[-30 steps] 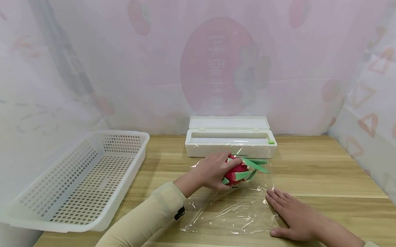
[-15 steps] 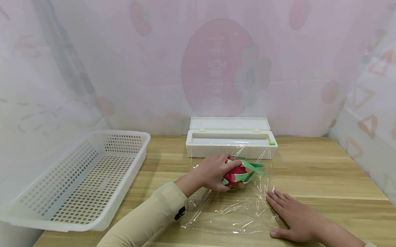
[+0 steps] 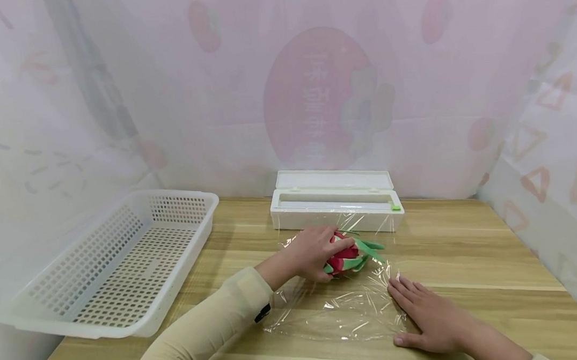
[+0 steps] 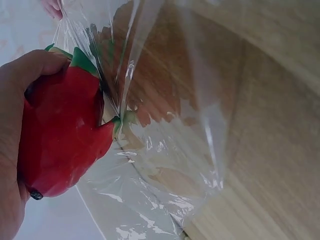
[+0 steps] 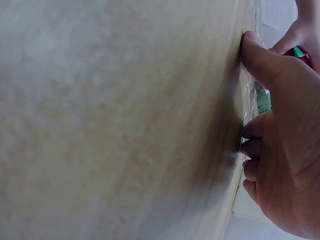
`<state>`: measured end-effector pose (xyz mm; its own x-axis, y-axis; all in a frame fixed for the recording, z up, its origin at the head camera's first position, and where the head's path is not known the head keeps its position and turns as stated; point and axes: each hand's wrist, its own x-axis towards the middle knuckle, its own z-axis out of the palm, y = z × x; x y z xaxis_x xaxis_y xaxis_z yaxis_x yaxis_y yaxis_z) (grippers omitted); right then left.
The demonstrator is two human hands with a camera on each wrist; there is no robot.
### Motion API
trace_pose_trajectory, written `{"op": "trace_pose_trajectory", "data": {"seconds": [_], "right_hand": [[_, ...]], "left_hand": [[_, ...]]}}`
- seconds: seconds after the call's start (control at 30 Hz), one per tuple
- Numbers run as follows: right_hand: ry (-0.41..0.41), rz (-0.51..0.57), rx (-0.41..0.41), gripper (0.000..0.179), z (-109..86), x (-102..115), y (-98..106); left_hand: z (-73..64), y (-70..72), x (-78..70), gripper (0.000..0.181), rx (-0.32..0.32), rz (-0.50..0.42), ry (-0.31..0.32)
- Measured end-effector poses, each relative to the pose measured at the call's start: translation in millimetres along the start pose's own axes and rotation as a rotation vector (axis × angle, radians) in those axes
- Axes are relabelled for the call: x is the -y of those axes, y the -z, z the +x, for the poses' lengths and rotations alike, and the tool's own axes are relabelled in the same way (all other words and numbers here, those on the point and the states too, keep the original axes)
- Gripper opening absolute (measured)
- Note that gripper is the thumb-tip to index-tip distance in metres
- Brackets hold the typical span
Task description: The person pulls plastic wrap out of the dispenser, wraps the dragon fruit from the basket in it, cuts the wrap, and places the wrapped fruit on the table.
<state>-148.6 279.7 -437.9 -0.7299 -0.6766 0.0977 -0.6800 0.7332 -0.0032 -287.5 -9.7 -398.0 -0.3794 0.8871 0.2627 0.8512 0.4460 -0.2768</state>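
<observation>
My left hand [image 3: 316,253] grips a red dragon fruit [image 3: 340,259] with green leaf tips that point right in the head view. Under and around the fruit spreads clear plastic wrap [image 3: 333,312], creased beside the leaves. Close up in the left wrist view, the thumb lies across the dragon fruit [image 4: 65,135], and the wrap [image 4: 165,150] hangs in folds against it. My right hand [image 3: 432,313] rests with straight fingers on the table at the wrap's right edge. From the right wrist view, the right hand's [image 5: 285,130] fingertips touch the surface there.
Behind the fruit stands a white cling film box [image 3: 336,221] with its lid up and a green slider at its right end. A white perforated basket [image 3: 123,268] sits on the left of the wooden table [image 3: 485,246]. Printed curtains surround the table.
The dragon fruit has shifted slightly left and toward me, its leaves lower. More creases have formed in the wrap near the right hand, which stays in place.
</observation>
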Motion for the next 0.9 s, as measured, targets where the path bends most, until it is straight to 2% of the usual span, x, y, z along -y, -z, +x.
{"op": "trace_pose_trajectory", "data": {"seconds": [0.23, 0.37, 0.63, 0.9], "right_hand": [[0.003, 0.013, 0.005, 0.09, -0.1, -0.5, 1.4], [0.007, 0.014, 0.005, 0.091, 0.2, -0.3, 2.3], [-0.026, 0.028, 0.038, 0.092, 0.8, 0.3, 2.0], [-0.028, 0.027, 0.055, 0.093, 1.4, 1.2, 6.0]], "left_hand": [[-1.1, 3.1, -5.8, 0.086, 0.059, 0.062, 0.003], [-1.1, 3.4, -9.0, 0.087, 0.072, 0.098, -0.008], [3.3, 6.5, -15.5, 0.093, 0.13, 0.18, -0.018], [4.6, 9.4, -18.0, 0.099, 0.147, 0.185, -0.013]]}}
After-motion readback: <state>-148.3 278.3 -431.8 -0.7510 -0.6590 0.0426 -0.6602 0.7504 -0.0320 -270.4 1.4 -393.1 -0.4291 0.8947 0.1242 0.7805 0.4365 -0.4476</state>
